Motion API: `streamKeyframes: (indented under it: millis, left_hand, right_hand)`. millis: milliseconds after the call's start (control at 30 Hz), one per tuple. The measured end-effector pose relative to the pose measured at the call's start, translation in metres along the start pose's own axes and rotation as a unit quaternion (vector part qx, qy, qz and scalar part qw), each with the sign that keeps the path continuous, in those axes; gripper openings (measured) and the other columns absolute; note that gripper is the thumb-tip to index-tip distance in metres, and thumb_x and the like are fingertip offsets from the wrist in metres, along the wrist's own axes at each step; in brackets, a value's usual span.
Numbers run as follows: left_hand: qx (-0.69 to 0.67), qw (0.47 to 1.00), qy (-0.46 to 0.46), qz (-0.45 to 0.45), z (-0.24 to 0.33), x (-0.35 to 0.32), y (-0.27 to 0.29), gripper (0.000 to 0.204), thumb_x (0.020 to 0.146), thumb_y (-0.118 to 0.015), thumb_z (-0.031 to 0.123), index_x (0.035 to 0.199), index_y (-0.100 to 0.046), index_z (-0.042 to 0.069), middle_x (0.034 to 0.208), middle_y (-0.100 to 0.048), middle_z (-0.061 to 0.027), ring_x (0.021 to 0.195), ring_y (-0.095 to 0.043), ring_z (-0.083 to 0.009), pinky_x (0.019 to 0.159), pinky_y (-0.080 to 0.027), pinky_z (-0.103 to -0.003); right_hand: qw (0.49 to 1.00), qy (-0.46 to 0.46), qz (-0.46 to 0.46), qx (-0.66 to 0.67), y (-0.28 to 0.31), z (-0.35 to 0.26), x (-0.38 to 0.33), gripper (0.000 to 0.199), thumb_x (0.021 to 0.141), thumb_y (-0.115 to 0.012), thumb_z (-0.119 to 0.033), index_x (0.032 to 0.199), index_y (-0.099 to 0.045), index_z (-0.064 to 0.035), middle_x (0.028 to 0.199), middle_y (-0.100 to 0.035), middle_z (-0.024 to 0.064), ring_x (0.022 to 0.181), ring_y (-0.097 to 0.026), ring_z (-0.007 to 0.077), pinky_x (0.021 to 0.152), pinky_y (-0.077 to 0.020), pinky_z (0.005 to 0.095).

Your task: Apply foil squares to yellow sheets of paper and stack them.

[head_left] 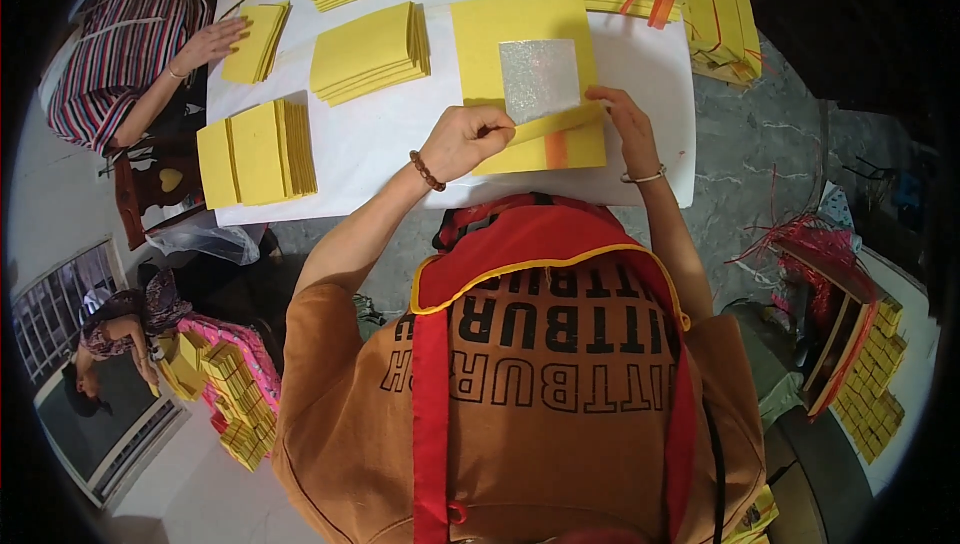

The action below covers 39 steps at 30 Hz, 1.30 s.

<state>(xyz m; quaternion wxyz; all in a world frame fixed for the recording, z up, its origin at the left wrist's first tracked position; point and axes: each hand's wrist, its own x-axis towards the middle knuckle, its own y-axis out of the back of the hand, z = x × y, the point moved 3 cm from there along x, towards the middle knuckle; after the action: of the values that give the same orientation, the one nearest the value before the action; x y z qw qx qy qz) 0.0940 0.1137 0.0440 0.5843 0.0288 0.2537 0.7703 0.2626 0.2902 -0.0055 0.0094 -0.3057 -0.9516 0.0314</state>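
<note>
The left hand (468, 140) pinches one end of a narrow yellow strip (550, 126) between closed fingers, while the right hand (632, 129) meets its other end, where the grip cannot be told clearly. The strip spans the yellow sheet (482, 39) on the tabletop (385, 134), along the near edge of a silver patch (540, 74). The step appears to be alignment; the next move would call for level, even handling.

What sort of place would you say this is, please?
Probably a small paper-goods workshop: yellow stacks on a white table, a co-worker's hand at another stack, and yellow bundles piled nearby.
</note>
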Motion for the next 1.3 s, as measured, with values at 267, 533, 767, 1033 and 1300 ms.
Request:
streamKeyframes:
  millis: [267, 533, 767, 1033, 1300]
  left_hand:
    - [0.021, 0.976, -0.192, -0.098, 0.011, -0.005, 0.022, 0.054, 0.075, -0.070, 0.025, 0.122, -0.051, 0.007, 0.114, -0.055, -0.0144, 0.108, -0.053, -0.0255, 0.086, -0.044, -0.033]
    - [0.230, 0.939, -0.241, 0.081, 0.009, -0.015, 0.028, 0.045, 0.070, -0.054, -0.005, 0.112, -0.058, 0.009, 0.115, -0.056, -0.0133, 0.112, -0.049, -0.0310, 0.095, -0.039, -0.039]
    - [0.175, 0.963, -0.188, 0.086, 0.004, -0.040, 0.020, 0.022, 0.082, -0.052, 0.006, 0.102, -0.060, 0.006, 0.091, -0.063, -0.0130, 0.088, -0.059, -0.0284, 0.075, -0.044, -0.038]
    - [0.011, 0.983, 0.057, 0.172, -0.022, 0.001, 0.015, 0.031, 0.087, -0.055, 0.029, 0.095, -0.059, 0.000, 0.062, -0.058, -0.0151, 0.058, -0.059, -0.0286, 0.054, -0.044, -0.038]
    - [-0.146, 0.972, 0.073, 0.172, -0.049, 0.021, 0.011, 0.028, 0.086, -0.055, 0.024, 0.103, -0.060, 0.002, 0.080, -0.067, -0.0113, 0.067, -0.062, -0.0210, 0.061, -0.046, -0.032]
  right_hand:
    - [0.982, 0.079, -0.040, -0.165, 0.000, 0.009, -0.005, 0.022, 0.076, -0.060, 0.001, 0.098, -0.059, -0.0025, 0.114, -0.052, 0.0095, 0.110, -0.049, 0.0213, 0.095, -0.0376, 0.0315]
    - [0.975, 0.132, -0.010, -0.178, 0.001, -0.009, 0.000, 0.021, 0.076, -0.061, -0.002, 0.096, -0.059, -0.0075, 0.107, -0.058, 0.0066, 0.111, -0.050, 0.0263, 0.096, -0.0364, 0.0341]
    - [0.967, 0.046, -0.131, -0.216, -0.003, -0.036, -0.023, 0.016, 0.082, -0.060, -0.012, 0.098, -0.061, -0.0074, 0.109, -0.061, 0.0078, 0.109, -0.051, 0.0237, 0.092, -0.0378, 0.0330]
    - [0.988, -0.048, 0.040, -0.141, -0.027, -0.030, 0.006, 0.026, 0.085, -0.059, -0.016, 0.108, -0.059, -0.0027, 0.074, -0.062, 0.0048, 0.062, -0.055, 0.0111, 0.060, -0.0435, 0.0229]
    - [0.949, -0.024, 0.113, -0.293, -0.033, -0.040, 0.021, 0.024, 0.081, -0.063, -0.018, 0.103, -0.063, -0.0082, 0.066, -0.057, 0.0062, 0.053, -0.046, 0.0124, 0.052, -0.0399, 0.0271]
